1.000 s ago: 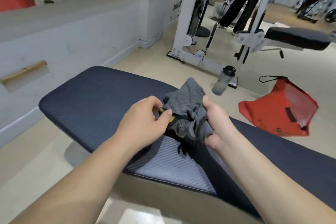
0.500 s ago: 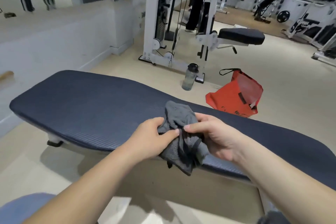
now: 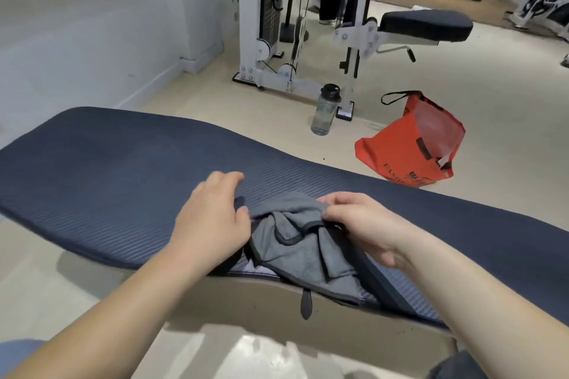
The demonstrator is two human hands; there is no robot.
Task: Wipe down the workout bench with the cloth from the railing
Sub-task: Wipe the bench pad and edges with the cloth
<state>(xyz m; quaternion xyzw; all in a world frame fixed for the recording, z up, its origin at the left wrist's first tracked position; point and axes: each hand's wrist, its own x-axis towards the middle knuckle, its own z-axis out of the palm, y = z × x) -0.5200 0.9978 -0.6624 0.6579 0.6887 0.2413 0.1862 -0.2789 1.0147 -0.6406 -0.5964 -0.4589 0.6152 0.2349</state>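
Both forearms reach fwd over the near edge of the dark navy ribbed padded bench. My L hand lies palm down on the pad, wrist low. Its fingers are loosely bent and a bit blurred, wrapped round nothing I can see. The thumb side is right against the left edge of the grey microfibre cloth with dark stitched hem. My R hand comes in from the right, knuckles up. Its fingers are curled and pinch the cloth's far-right fold.

The cloth sits crumpled on the pad between the two hands, approx mid-bench, close to the near edge. Its lower part drapes toward that edge, and a small dark loop tab hangs over the beige frame below.

The pad runs on well to the left of my L hand, to a rounded end. It also runs away to the right past my R forearm, out of view. The far edge is beyond both hands.

On the pale floor behind are a clear plastic water bottle w/ black cap and an orange-red bag w/ black strap. Both are well apart from the bench. A white cable machine w/ a black seat pad stands further back.
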